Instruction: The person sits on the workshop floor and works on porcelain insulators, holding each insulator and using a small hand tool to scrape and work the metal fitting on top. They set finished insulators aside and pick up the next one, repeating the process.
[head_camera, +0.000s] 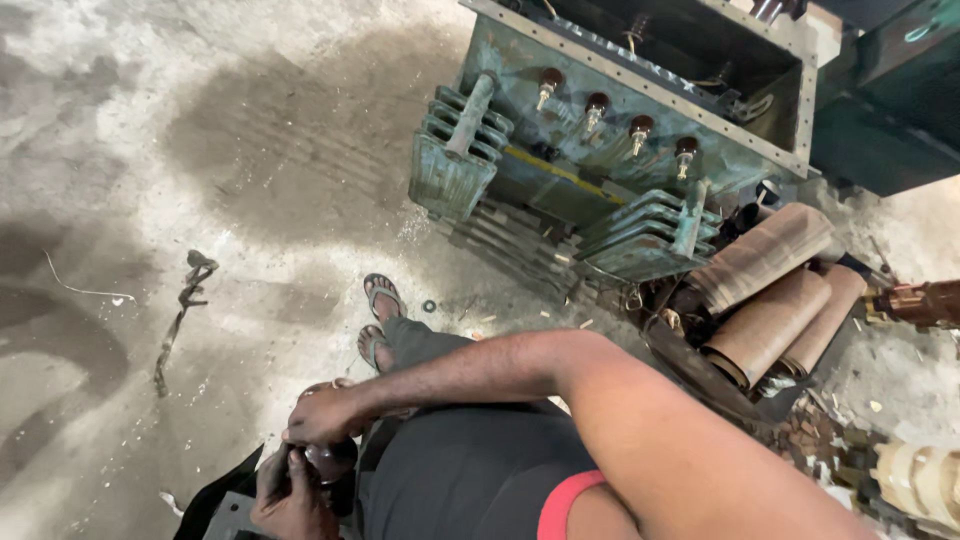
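Dark rounded object (328, 460), glossy and brownish, low in the frame at left of centre, held between both hands above the grey concrete floor (120, 150); its shape is mostly hidden, so its long axis and the way it points cannot be told. Far left, a thin twisted metal strip (180, 310) lies on the floor, its length running roughly up and down the view. Left hand (290, 500), below the object, cups it with fingers curled upward. Right hand (322, 415), above, is closed over the object's top, the forearm reaching in from the right. Just beyond, two sandalled feet (378, 320). Upper centre-right, a green open-topped transformer tank (620, 130) with four brown bushings and finned radiators. Right, brown paper-wrapped coils (770, 300) lie stacked among scrap.
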